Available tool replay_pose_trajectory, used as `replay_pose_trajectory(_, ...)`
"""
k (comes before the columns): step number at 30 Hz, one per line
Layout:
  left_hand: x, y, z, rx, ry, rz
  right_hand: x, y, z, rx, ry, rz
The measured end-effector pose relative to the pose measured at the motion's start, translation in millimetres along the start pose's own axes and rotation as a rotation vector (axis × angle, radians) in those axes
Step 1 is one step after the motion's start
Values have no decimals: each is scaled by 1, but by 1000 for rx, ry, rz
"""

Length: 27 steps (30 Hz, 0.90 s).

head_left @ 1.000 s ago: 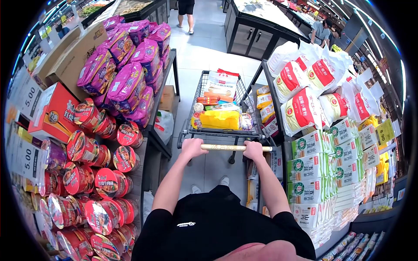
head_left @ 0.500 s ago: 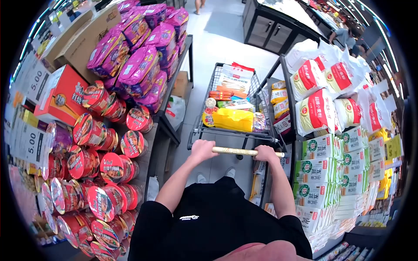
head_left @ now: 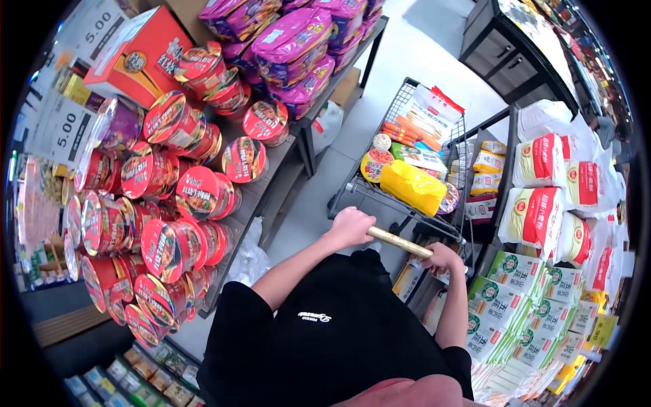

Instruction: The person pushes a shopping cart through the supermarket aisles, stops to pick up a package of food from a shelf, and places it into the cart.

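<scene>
My left hand [head_left: 352, 226] is wrapped round the left end of the shopping cart handle [head_left: 400, 242], a pale gold bar. Near its other end, my right hand [head_left: 444, 258] grips the same bar. Ahead of the handle is the black wire shopping cart [head_left: 371, 193], turned slightly to the right. Inside it lie a yellow package [head_left: 413, 187], a red-and-white bag [head_left: 432, 115], orange sausage packs [head_left: 400, 132], a round tub with a yellow and red lid [head_left: 375, 165] and a green-and-white pack [head_left: 420, 158].
At left, a display table [head_left: 268, 169] bears stacked red instant noodle cups [head_left: 203, 193] and purple noodle packs [head_left: 293, 41]. Close on the cart's right stands a rack with white flour bags [head_left: 539, 216] and green-and-white noodle packs [head_left: 519, 275]. A dark cabinet [head_left: 505, 57] stands ahead right.
The view has swung left, so the cart and handle now appear further right and tilted. Both hands keep their hold on the handle.
</scene>
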State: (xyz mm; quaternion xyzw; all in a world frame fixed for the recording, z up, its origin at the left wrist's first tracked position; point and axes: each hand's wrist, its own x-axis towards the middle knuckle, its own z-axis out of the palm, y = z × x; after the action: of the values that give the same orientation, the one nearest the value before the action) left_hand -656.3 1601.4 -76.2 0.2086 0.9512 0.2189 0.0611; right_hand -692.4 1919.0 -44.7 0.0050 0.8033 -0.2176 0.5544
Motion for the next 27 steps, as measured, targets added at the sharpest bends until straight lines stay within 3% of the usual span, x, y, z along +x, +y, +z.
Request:
replay_pose_trajectory(8, 17, -4, -1, 27, 49, -19, 26, 26, -3, -106, 224, -333)
replay_pose_trajectory(13, 42, -11, -6, 79, -35, -99, 26, 20, -11, -50, 353, -381)
replay_pose_trajectory(18, 70, -12, -11, 124, -55, -178, 42, 31, -6, -154, 719, -542)
replay_pose_trajectory(22, 90, -16, -13, 191, -41, -209, 49, 30, -2, -215, 970, -540)
replay_pose_trajectory(27, 116, -9, -16, 257, -43, -257, 64, 32, -13, -227, 1054, -533)
